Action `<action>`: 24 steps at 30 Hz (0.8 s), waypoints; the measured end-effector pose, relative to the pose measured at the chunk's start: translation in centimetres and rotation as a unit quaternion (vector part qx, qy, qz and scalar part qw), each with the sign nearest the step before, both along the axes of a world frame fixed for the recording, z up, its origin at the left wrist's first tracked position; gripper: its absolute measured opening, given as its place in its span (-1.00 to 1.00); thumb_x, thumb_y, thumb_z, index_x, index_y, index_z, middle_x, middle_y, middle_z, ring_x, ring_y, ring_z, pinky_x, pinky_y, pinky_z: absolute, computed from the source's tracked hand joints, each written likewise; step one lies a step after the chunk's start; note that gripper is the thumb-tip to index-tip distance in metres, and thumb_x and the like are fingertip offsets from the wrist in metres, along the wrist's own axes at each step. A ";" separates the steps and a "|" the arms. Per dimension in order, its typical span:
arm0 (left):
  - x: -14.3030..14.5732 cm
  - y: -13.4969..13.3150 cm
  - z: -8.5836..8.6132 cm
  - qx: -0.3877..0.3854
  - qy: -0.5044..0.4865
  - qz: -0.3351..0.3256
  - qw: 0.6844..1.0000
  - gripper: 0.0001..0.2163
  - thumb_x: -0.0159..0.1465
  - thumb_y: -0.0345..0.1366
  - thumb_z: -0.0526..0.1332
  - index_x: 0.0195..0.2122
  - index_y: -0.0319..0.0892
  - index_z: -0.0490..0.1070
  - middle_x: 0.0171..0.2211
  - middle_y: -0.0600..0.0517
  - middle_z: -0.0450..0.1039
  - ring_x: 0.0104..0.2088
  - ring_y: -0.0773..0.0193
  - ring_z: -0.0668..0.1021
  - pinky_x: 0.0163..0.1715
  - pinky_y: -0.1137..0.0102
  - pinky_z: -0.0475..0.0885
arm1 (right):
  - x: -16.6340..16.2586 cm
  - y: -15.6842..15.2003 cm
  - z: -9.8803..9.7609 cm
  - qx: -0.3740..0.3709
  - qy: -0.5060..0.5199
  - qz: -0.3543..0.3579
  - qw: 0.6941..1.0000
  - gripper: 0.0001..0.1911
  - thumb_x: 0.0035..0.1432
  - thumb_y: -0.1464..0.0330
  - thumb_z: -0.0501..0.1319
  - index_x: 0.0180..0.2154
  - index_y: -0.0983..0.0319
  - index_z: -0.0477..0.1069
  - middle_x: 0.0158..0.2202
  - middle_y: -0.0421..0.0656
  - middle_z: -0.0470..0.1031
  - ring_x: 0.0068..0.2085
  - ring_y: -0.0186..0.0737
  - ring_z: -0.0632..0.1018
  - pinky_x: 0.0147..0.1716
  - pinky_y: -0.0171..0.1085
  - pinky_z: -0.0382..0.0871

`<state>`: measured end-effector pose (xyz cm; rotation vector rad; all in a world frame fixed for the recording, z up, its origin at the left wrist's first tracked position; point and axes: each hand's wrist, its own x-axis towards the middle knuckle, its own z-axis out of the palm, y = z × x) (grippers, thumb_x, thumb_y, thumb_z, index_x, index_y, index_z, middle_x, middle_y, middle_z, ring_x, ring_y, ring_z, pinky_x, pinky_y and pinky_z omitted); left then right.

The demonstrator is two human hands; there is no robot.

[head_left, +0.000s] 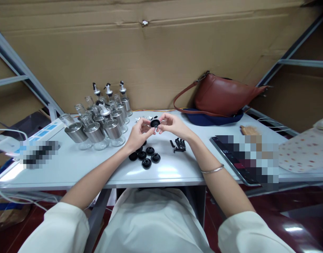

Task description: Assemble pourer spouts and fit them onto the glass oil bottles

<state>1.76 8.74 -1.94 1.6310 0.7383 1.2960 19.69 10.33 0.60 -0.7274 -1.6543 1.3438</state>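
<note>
Centre frame: left hand (137, 135) and right hand (174, 125) pinch one black cap (155, 123) between fingers above bench (71, 165). More caps (145, 157) below; glass bottles (98, 123) left.

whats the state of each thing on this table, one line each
black round plastic cap, lifted off the table, pinched between left hand and right hand
loose black round caps, lying clustered on the white table
small black stick parts, lying in a loose pile
front steel-banded glass bottles, standing, most without pourers
three back glass bottles, standing, pourer tops fitted
brown leather bag, slumped on dark blue cloth
</note>
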 end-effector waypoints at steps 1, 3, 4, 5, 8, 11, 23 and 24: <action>0.0 0.0 0.0 -0.002 -0.003 0.004 1.000 -0.69 0.10 -0.20 0.32 -0.30 -0.18 0.21 -0.40 0.10 0.45 -0.42 0.38 0.57 -0.30 0.40 0.49 | 0.0 0.0 0.0 0.005 0.004 0.000 1.000 -0.64 -0.13 0.29 0.40 -0.37 0.23 0.26 -0.46 -0.25 0.47 -0.42 -0.33 0.53 -0.44 -0.32 0.44; 0.1 -0.1 0.1 -0.004 -0.007 0.014 1.000 -0.68 0.08 -0.22 0.34 -0.32 -0.18 0.18 -0.42 0.11 0.44 -0.43 0.38 0.57 -0.32 0.41 0.49 | -0.1 -0.1 0.1 0.020 0.010 0.003 1.000 -0.63 -0.13 0.30 0.40 -0.32 0.23 0.28 -0.43 -0.25 0.47 -0.43 -0.35 0.51 -0.44 -0.32 0.44; 0.1 -0.2 0.1 -0.004 -0.007 0.018 1.000 -0.68 0.07 -0.23 0.34 -0.34 -0.17 0.17 -0.43 0.11 0.44 -0.44 0.38 0.57 -0.33 0.42 0.49 | -0.1 -0.2 0.2 0.028 0.010 0.005 1.000 -0.63 -0.12 0.31 0.40 -0.29 0.23 0.30 -0.42 -0.25 0.47 -0.42 -0.36 0.51 -0.44 -0.32 0.44; 0.1 -0.2 0.1 -0.003 -0.006 0.021 1.000 -0.68 0.06 -0.23 0.34 -0.35 -0.17 0.16 -0.44 0.12 0.44 -0.44 0.38 0.57 -0.34 0.42 0.49 | -0.2 -0.2 0.2 0.034 0.007 0.006 0.999 -0.63 -0.12 0.31 0.39 -0.26 0.23 0.32 -0.41 -0.24 0.48 -0.41 -0.35 0.51 -0.42 -0.32 0.43; 0.0 -0.3 0.2 0.001 0.004 0.024 1.000 -0.68 0.05 -0.25 0.34 -0.38 -0.17 0.15 -0.47 0.13 0.44 -0.46 0.39 0.56 -0.37 0.44 0.48 | -0.2 -0.4 0.3 0.042 -0.006 0.003 0.999 -0.65 -0.11 0.33 0.38 -0.25 0.25 0.37 -0.41 -0.21 0.50 -0.39 -0.33 0.51 -0.37 -0.30 0.43; -0.2 -0.2 0.1 0.012 0.027 0.024 0.999 -0.71 0.06 -0.28 0.32 -0.40 -0.18 0.15 -0.48 0.12 0.43 -0.50 0.41 0.55 -0.43 0.48 0.45 | -0.3 -0.4 0.2 0.033 -0.007 -0.001 0.999 -0.67 -0.14 0.36 0.39 -0.27 0.27 0.41 -0.44 -0.21 0.51 -0.40 -0.34 0.50 -0.31 -0.27 0.41; -0.3 -0.4 0.1 0.059 0.093 0.046 0.993 -0.80 0.08 -0.35 0.26 -0.40 -0.18 0.18 -0.49 0.16 0.36 -0.52 0.44 0.49 -0.48 0.50 0.42 | -0.7 -0.7 0.2 0.066 -0.027 -0.006 0.997 -0.74 -0.19 0.47 0.31 -0.37 0.26 0.33 -0.49 -0.27 0.46 -0.45 -0.39 0.47 -0.38 -0.34 0.36; -0.3 -0.3 0.1 0.066 0.090 0.052 0.992 -0.80 0.08 -0.36 0.26 -0.38 -0.18 0.19 -0.48 0.15 0.37 -0.51 0.43 0.50 -0.46 0.50 0.42 | -0.7 -0.6 0.1 0.066 -0.017 -0.008 0.998 -0.73 -0.20 0.48 0.32 -0.38 0.24 0.31 -0.49 -0.28 0.46 -0.44 -0.39 0.48 -0.39 -0.35 0.37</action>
